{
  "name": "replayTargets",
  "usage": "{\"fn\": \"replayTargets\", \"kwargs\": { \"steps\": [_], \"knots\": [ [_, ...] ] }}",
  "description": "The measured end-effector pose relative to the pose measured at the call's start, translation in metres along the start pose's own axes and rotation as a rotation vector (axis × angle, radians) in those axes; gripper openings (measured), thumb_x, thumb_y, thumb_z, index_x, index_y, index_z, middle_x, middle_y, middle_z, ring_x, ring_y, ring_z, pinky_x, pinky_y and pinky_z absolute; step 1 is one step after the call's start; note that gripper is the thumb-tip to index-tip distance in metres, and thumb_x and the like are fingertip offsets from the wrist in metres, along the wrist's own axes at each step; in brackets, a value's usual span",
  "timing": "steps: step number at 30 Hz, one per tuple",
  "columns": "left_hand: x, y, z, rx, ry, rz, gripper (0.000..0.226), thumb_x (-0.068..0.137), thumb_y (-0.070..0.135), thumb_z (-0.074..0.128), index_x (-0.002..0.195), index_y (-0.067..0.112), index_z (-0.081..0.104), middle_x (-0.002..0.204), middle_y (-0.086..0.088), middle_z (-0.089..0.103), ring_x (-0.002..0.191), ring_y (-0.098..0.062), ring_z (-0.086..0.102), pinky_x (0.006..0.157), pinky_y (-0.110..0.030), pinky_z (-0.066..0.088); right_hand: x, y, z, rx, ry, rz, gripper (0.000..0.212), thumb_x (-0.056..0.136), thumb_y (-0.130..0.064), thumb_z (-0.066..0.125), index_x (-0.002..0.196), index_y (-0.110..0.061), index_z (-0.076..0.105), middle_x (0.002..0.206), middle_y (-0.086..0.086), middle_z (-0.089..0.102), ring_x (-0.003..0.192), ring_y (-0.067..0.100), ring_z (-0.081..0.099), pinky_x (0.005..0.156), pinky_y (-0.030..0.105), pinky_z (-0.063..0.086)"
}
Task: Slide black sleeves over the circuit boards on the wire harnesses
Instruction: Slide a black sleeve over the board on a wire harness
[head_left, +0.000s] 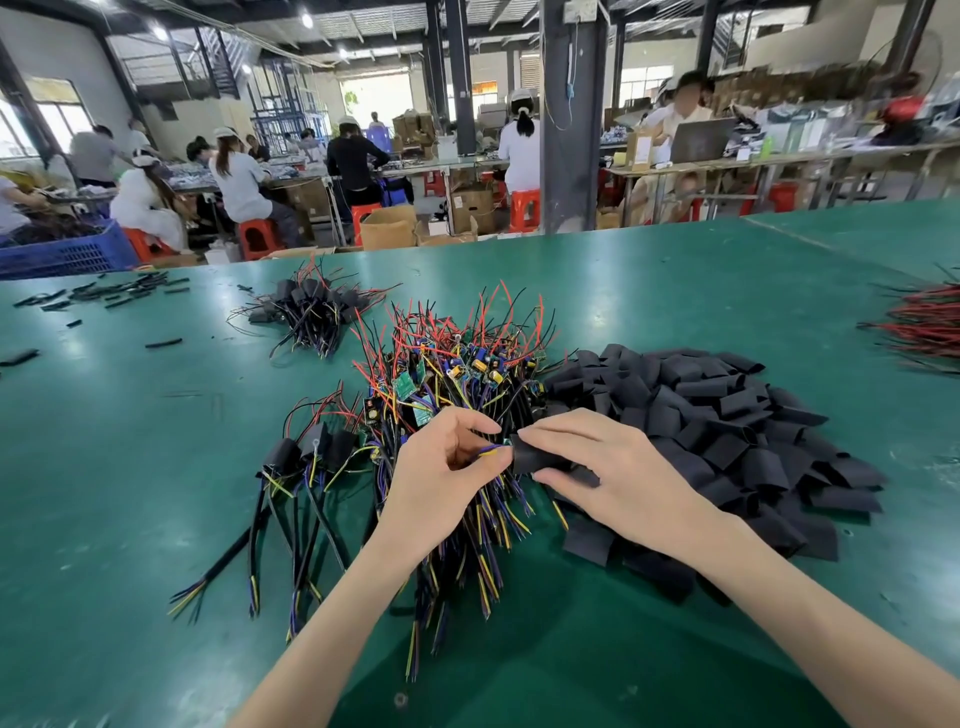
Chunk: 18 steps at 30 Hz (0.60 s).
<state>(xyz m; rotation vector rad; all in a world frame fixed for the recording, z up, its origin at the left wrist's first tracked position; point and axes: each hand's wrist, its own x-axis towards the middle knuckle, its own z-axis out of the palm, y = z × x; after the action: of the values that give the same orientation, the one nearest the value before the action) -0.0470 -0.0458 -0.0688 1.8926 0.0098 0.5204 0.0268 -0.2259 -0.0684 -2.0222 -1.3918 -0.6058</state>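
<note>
My left hand (441, 473) pinches the blue and yellow wire ends of a harness (491, 451) at the mouth of a black sleeve (535, 453). My right hand (608, 467) grips that sleeve between thumb and fingers. Both hands hover over a big pile of bare harnesses (457, 374) with green circuit boards and red, black, blue and yellow wires. A heap of loose black sleeves (727, 415) lies just to the right. The board on the held harness is hidden.
Sleeved harnesses lie in a small group at the left (306, 452) and in a farther pile (311, 306) on the green table (130, 441). Black tube offcuts (104, 296) are scattered far left. Another red-wired bundle (919, 327) sits at the right edge. Other workers sit beyond.
</note>
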Motion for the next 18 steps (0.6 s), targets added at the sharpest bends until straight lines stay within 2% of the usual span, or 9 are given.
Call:
{"fn": "replayTargets", "kwargs": {
  "steps": [3,7,13,16,18],
  "knots": [
    [0.0007,0.0000,-0.0016,0.014,-0.005,-0.001,0.023,0.081,0.007,0.072,0.091,0.024,0.061,0.066,0.013,0.066,0.060,-0.002,0.057,0.062,-0.015,0.043,0.0004,-0.0010,0.0008,0.048,-0.001,0.016,0.037,0.078,-0.011,0.075,0.114,-0.008,0.067,0.113,0.000,0.065,0.100,0.015,0.062,0.089,0.029,0.048],
    [0.0003,0.0007,-0.0020,0.033,-0.005,0.006,0.026,0.079,0.009,0.074,0.091,0.028,0.060,0.069,0.009,0.067,0.062,-0.005,0.058,0.063,-0.017,0.045,0.0010,-0.0004,-0.0008,0.178,0.013,0.095,0.035,0.078,-0.012,0.075,0.113,-0.012,0.068,0.109,-0.014,0.060,0.099,0.006,0.059,0.085,0.025,0.047],
    [-0.0015,0.0031,-0.0013,0.026,-0.003,-0.009,0.027,0.078,0.007,0.074,0.091,0.027,0.061,0.070,0.004,0.068,0.065,-0.008,0.060,0.067,-0.021,0.047,-0.0001,-0.0022,0.0023,0.076,-0.002,0.031,0.037,0.077,-0.009,0.076,0.113,-0.008,0.067,0.114,0.000,0.065,0.100,0.016,0.062,0.090,0.029,0.047],
    [-0.0027,0.0060,-0.0014,0.014,0.011,0.038,0.030,0.077,0.003,0.074,0.091,0.026,0.060,0.070,0.004,0.067,0.065,-0.008,0.060,0.065,-0.020,0.046,0.0014,-0.0021,0.0003,0.196,0.010,0.121,0.036,0.079,-0.012,0.075,0.114,-0.012,0.067,0.114,-0.003,0.066,0.100,0.008,0.062,0.087,0.026,0.048],
    [-0.0038,0.0078,-0.0012,0.009,0.009,0.068,0.030,0.077,0.002,0.074,0.092,0.024,0.059,0.070,0.002,0.067,0.065,-0.009,0.060,0.065,-0.021,0.047,0.0023,-0.0011,-0.0021,0.278,-0.006,0.184,0.036,0.079,-0.014,0.075,0.114,-0.014,0.068,0.113,-0.006,0.067,0.099,0.000,0.061,0.085,0.019,0.048]
  ]
}}
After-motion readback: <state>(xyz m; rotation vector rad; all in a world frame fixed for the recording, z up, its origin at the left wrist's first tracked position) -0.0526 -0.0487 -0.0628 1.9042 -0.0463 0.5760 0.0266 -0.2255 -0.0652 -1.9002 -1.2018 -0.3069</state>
